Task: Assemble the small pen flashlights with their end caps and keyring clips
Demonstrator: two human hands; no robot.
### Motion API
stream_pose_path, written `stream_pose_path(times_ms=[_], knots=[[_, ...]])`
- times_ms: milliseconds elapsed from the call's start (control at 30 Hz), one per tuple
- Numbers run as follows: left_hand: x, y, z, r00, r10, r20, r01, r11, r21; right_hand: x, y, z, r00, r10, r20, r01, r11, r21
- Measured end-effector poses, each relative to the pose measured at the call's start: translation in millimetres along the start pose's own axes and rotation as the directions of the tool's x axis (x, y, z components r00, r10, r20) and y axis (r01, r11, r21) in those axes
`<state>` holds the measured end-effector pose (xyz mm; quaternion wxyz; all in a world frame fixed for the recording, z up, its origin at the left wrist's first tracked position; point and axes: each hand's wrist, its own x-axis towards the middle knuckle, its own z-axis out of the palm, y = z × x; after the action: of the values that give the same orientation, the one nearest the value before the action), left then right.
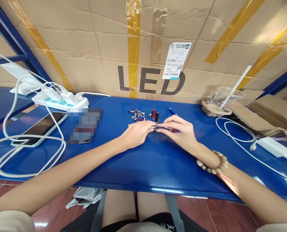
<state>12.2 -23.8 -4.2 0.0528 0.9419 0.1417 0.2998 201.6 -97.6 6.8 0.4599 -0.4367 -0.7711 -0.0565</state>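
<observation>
Over the middle of the blue table (143, 167), my left hand (140, 132) has its fingers closed round a small dark and silvery part (154, 128). Touching or almost touching that part, my right hand (182, 130) pinches a thin, light-coloured piece (166, 128) between thumb and fingers. Just beyond my fingertips lie a red cylinder (153, 114) and a black cylinder (157, 117). A blue pen-like object (172, 111) rests behind my right hand. Small metal parts (136, 113) are scattered behind my left hand, partly hidden by it.
At the left are a power strip (61, 100), a phone (41, 128), white cables and a blurred item (85, 125). A plastic cup (226, 96) in a carton tray, an opened cardboard box (273, 111) and a white cable stand right. A large carton (105, 42) forms the back.
</observation>
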Motion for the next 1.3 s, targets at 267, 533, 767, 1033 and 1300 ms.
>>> stream_pose_path(times_ms=[267,533,767,1033,1300], knots=[[-0.3,3.5,-5.2,0.996,-0.02,0.082,0.029,0.992,-0.119,-0.7,1.3,0.1,0.998,-0.059,0.028,0.058,0.998,0.011],[-0.6,4.1,-6.9,0.99,-0.045,0.136,0.069,0.982,-0.178,0.1,-3.3,1.4,0.998,-0.001,0.064,-0.005,0.996,0.092],[0.2,4.7,-7.9,0.991,-0.047,0.125,0.071,0.979,-0.193,1.5,-6.7,1.8,0.998,0.033,0.048,-0.038,0.994,0.105],[0.3,4.9,-7.9,0.991,-0.054,0.119,0.075,0.98,-0.182,1.5,-7.1,1.3,0.995,0.065,0.072,-0.072,0.992,0.102],[-0.1,4.1,-7.6,0.992,-0.046,0.116,0.067,0.98,-0.187,1.5,-5.8,1.6,0.998,0.036,0.055,-0.041,0.994,0.102]])
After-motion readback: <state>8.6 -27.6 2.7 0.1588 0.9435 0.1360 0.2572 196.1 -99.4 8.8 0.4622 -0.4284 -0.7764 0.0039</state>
